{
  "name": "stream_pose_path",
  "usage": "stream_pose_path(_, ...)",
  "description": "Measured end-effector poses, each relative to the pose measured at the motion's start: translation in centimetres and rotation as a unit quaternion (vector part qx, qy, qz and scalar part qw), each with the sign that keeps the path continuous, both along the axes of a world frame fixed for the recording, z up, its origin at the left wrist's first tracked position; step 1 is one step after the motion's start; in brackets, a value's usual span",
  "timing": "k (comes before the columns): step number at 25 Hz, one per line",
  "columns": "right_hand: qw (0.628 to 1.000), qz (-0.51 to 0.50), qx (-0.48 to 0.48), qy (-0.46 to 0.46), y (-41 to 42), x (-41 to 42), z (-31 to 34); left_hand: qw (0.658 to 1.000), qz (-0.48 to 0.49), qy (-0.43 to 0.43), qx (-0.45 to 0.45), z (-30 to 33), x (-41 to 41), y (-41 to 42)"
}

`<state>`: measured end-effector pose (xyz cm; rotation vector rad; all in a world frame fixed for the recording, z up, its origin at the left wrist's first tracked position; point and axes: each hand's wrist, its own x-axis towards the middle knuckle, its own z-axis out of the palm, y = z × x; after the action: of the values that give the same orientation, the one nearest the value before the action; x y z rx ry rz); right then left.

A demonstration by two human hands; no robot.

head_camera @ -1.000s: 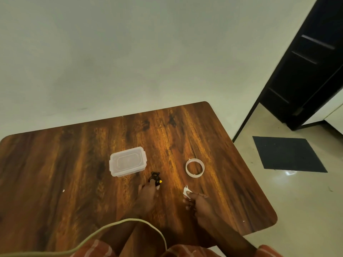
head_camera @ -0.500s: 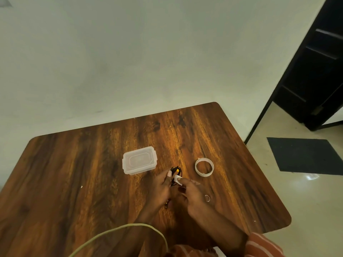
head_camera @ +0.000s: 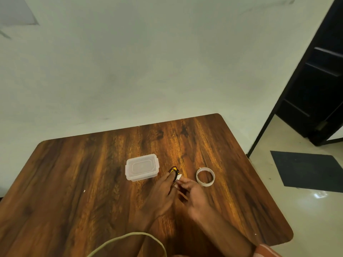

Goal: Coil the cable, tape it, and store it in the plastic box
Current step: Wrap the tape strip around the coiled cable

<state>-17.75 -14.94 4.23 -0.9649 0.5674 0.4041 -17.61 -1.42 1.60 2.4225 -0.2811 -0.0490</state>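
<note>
A small black and yellow coiled cable is pinched in the fingers of my left hand just above the wooden table. My right hand presses a small white piece of tape against the coil. The clear plastic box stands shut with its lid on, a short way left of the coil. The white tape roll lies flat on the table to the right of my hands.
A pale cord loops across the bottom of the view near my body. The table ends at a rounded edge on the right, above a tiled floor with a dark mat. A dark door stands at the far right.
My right hand brought the tape piece over to the coil in my left hand, and both hands now meet on it. The camera view shifted, so the table appears further right.
</note>
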Motion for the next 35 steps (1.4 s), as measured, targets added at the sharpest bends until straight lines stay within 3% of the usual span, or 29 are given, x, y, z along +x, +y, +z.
stream_pose_path(3, 0.982, 0.002, -0.103, -0.161, -0.3, 0.2, 0.9, 0.996, -0.011, -0.023, -0.086, 3.2, 0.5, -0.2)
stream_pose_path(6, 0.926, -0.002, -0.217, -0.308, -1.1, 1.3, 1.6, 0.985, -0.021, 0.015, -0.17, 5.6, 0.8, 0.0)
stream_pose_path(9, 0.879, 0.058, -0.28, -0.383, -2.6, 2.9, 3.0, 0.97, -0.03, 0.053, -0.237, 7.4, 1.1, 0.3)
stream_pose_path(13, 0.888, 0.178, -0.174, -0.385, -3.7, 4.6, 5.0, 0.964, -0.05, 0.084, -0.245, 9.7, 1.7, 0.5)
stream_pose_path(20, 0.897, 0.131, -0.21, -0.367, -2.5, 4.8, 6.3, 0.978, -0.003, 0.045, -0.205, 10.7, 1.3, -0.5)
stream_pose_path(22, 0.907, 0.115, -0.189, -0.359, -2.2, 4.7, 6.5, 0.972, 0.024, 0.03, -0.232, 10.6, 1.2, -0.6)
stream_pose_path(24, 0.924, 0.089, -0.14, -0.344, -2.0, 4.4, 6.6, 0.97, 0.032, -0.005, -0.241, 10.9, 1.0, -0.7)
stream_pose_path(28, 0.954, 0.038, -0.046, -0.293, -1.9, 3.9, 7.4, 0.981, -0.003, -0.136, -0.142, 10.9, 0.4, -1.1)
stream_pose_path(35, 0.942, 0.032, -0.052, -0.329, -2.2, 4.0, 7.7, 0.968, -0.004, -0.248, -0.036, 11.3, 0.4, -0.8)
